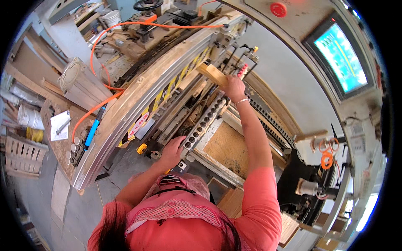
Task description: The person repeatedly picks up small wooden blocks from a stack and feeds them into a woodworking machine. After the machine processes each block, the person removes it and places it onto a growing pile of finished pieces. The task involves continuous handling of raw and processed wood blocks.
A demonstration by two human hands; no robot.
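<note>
My right hand point(234, 88) reaches far forward, its fingers closed on one end of a short wooden block point(212, 74). That block sits across the far part of the machine, beside the beam with yellow-and-black striping. Close to my body, my left hand point(171, 152) lies with fingers stretched out at the near end of a metal bar with a row of round black parts point(204, 124). It appears to rest on the machine there and holds nothing I can see. Between my arms a framed tray point(222, 148) contains sawdust.
A long machine beam point(138, 90) crosses on the left, with an orange hose point(93, 109) and a blue air gun point(93, 131). At right hang a lit screen point(341, 56) and a red button point(278, 9). A cylindrical motor point(309, 188) juts out lower right.
</note>
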